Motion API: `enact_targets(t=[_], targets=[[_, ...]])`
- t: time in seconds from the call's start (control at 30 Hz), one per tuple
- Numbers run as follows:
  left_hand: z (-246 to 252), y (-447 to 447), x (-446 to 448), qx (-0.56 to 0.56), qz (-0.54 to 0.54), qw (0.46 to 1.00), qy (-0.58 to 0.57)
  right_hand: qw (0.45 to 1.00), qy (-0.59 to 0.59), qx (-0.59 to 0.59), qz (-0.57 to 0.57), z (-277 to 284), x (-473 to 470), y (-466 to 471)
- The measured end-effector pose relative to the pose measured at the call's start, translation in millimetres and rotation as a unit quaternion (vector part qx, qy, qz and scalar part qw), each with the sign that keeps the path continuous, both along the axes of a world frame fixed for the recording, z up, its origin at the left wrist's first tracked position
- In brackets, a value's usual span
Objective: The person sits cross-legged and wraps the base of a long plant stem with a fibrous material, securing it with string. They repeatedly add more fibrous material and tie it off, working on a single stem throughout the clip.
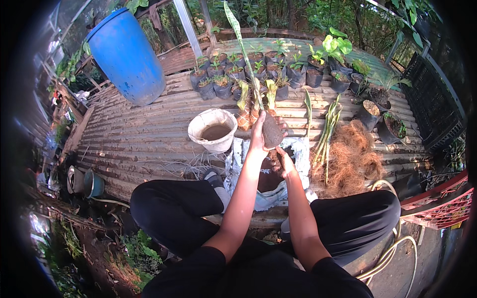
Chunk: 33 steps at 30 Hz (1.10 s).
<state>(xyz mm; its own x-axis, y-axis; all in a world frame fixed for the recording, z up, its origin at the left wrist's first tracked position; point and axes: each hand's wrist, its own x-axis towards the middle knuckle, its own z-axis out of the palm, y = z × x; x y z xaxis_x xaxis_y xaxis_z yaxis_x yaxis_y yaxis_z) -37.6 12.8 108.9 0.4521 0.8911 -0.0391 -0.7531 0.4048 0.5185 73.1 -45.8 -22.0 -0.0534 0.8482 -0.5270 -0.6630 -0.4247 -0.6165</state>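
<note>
My left hand (257,136) grips a rounded ball of dark, wet soil (272,133), its fingertips showing past the far side. From the ball rises one long, mottled snake plant leaf (242,43), pointing away from me. Just below, my right hand (287,164) is cupped around crumbly brown soil (275,161), close under the ball. Both hands are over an opened white plastic sack (238,158) with dark soil inside. Beyond them stand several plants with fibre-wrapped root balls (244,120). A white bucket (197,128) of muddy water is at the left.
Coconut fibre (348,160) and cut snake plant leaves (328,130) lie at right on corrugated sheeting (149,138). Bagged seedlings (223,87) line the back. Around stand a blue drum (126,56), a black crate (432,100), a red crate (443,205) and a hose (384,257).
</note>
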Motion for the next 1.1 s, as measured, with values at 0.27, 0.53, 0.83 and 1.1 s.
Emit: enact_targets(t=[0.27, 0.53, 0.83, 1.1], targets=[[-3, 13, -13, -0.063, 0.107, 0.987, 0.103, 0.998, 0.004, -0.009, -0.066, 10, -1, 0], [-30, 22, -17, -0.07, 0.152, 0.986, 0.017, 0.982, -0.182, 0.009, -0.056, 16, -9, 10], [-40, 30, -32, -0.044, 0.119, 0.99, -0.062, 0.996, 0.033, 0.082, 0.018, 4, 3, 6], [-44, 30, -40, -0.04, 0.108, 0.992, -0.054, 0.995, 0.036, 0.075, -0.046, 6, -7, 7]])
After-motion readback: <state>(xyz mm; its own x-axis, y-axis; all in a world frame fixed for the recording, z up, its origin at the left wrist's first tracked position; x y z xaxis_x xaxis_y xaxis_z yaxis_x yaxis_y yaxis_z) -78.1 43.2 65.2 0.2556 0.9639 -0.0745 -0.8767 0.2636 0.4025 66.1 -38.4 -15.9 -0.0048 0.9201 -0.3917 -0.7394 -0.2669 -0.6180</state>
